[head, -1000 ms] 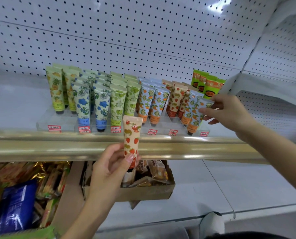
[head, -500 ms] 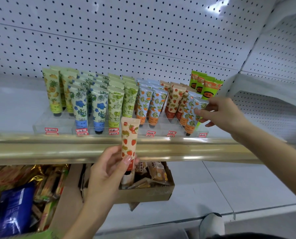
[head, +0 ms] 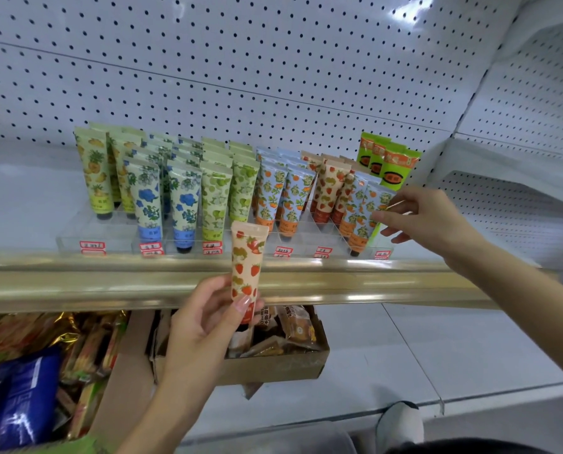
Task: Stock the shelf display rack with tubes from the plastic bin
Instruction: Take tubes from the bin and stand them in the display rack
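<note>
Peach plastic printed with red berries: that was the strawberry tube (head: 248,257) you held nearest the camera, upright, crimped end up and cap down. Your left hand (head: 205,319) sat on a bare forearm that ran up from the bottom of the view. Its thumb lay across the tube's lower front and the other fingers curled behind it. The grip was low on the tube, so the upper half stood free in front of the gold shelf edge (head: 110,283). Below and behind that hand, a cardboard box (head: 273,367) of wrapped snacks sat on the lower shelf, with a blue packet (head: 18,404) among more packets at the left.

Past the gold edge, the clear display rack (head: 87,235) stood on the upper shelf. Its lanes were filled with upright tubes, caps down: pineapple prints at the left, then blue flowers, green limes, oranges and strawberries. Red-bordered price labels (head: 92,245) ran along the front. Your right arm stretched across from the right, and your right hand (head: 427,221) was at the rack's right end. Its thumb and forefinger pinched the crimped top of the orange-print tube (head: 365,221), which stood at the front of the last lane, leaning a little to the right. The remaining fingers were loosely curled beneath. Bright green tubes (head: 388,165) stood just behind, against the white pegboard (head: 273,60).
</note>
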Action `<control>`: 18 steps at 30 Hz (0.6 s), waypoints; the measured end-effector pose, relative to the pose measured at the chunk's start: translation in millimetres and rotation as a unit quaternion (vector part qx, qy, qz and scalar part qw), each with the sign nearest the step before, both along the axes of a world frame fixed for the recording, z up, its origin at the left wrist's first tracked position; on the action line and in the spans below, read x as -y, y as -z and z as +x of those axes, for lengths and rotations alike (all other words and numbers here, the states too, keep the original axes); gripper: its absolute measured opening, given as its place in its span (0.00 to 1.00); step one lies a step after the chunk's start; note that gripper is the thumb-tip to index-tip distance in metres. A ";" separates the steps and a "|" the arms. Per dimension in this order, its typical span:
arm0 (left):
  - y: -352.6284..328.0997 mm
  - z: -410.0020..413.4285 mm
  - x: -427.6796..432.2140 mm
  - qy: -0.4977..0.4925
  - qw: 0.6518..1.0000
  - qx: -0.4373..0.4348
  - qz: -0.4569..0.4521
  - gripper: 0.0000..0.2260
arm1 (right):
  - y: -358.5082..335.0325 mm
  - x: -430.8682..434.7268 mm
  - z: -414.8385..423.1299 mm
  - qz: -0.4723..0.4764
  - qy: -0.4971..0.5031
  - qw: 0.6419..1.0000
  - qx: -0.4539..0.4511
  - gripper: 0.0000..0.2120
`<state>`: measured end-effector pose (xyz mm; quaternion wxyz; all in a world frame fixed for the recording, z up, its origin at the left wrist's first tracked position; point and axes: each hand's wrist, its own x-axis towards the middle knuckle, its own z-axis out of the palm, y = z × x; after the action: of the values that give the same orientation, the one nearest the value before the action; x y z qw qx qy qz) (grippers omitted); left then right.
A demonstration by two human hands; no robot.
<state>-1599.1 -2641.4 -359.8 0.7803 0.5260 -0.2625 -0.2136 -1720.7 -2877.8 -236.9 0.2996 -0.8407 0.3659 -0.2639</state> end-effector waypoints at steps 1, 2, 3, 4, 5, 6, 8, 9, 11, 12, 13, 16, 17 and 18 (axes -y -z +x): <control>0.4 -0.4 0.5 0.000 1.000 -0.002 0.002 0.10 | -1.6 -2.4 -3.6 -0.018 0.015 1.000 0.000 0.11; 0.4 -0.9 1.1 0.001 1.000 -0.002 0.004 0.10 | -3.8 -6.6 -8.3 -0.046 0.031 0.998 0.005 0.11; 0.1 -1.7 1.8 0.003 1.000 -0.002 0.005 0.10 | -6.5 -12.9 -13.4 -0.078 0.040 0.996 0.017 0.10; -0.3 -2.7 2.4 0.005 1.000 -0.001 0.003 0.10 | -9.2 -21.2 -18.4 -0.097 0.036 0.994 0.037 0.09; -1.0 -4.2 3.3 0.008 1.000 0.000 0.000 0.10 | -11.8 -31.4 -22.1 -0.095 0.016 0.993 0.063 0.07; -2.0 -5.8 4.3 0.012 1.000 0.003 -0.002 0.10 | -14.1 -43.6 -23.9 -0.071 -0.018 0.994 0.084 0.05; -3.6 -9.8 7.1 0.024 1.000 0.009 0.000 0.09 | -15.2 -68.3 -20.3 0.007 -0.098 0.991 0.091 0.04; -4.4 -12.2 8.5 0.031 0.999 0.011 0.001 0.09 | -13.1 -78.4 -15.9 0.045 -0.133 0.987 0.078 0.05; -6.1 -16.9 11.1 0.044 0.999 0.016 -0.003 0.09 | -5.0 -92.9 -5.0 0.098 -0.189 0.976 0.038 0.11; -6.8 -18.9 12.3 0.047 0.999 0.021 -0.006 0.10 | 0.6 -97.8 0.6 0.115 -0.213 0.970 0.016 0.13; -7.2 -20.6 13.1 0.049 0.998 0.027 -0.008 0.11 | 6.7 -101.6 5.7 0.123 -0.236 0.964 -0.001 0.13; -8.9 -23.7 13.9 0.062 0.997 0.033 -0.014 0.12 | 22.0 -105.3 15.3 0.122 -0.256 0.959 -0.003 0.05; -9.1 -23.6 13.8 0.071 0.997 0.035 -0.012 0.11 | 24.2 -105.2 16.8 0.123 -0.251 0.960 0.004 0.04; -8.9 -23.1 13.5 0.080 0.996 0.037 -0.007 0.10 | 24.8 -105.0 17.1 0.126 -0.246 0.961 0.011 0.04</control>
<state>-1622.2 -2654.9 -351.0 0.7538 0.5054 -0.3344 -0.2540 -1703.6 -2772.9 -261.7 0.4627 -0.8573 0.1747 -0.1425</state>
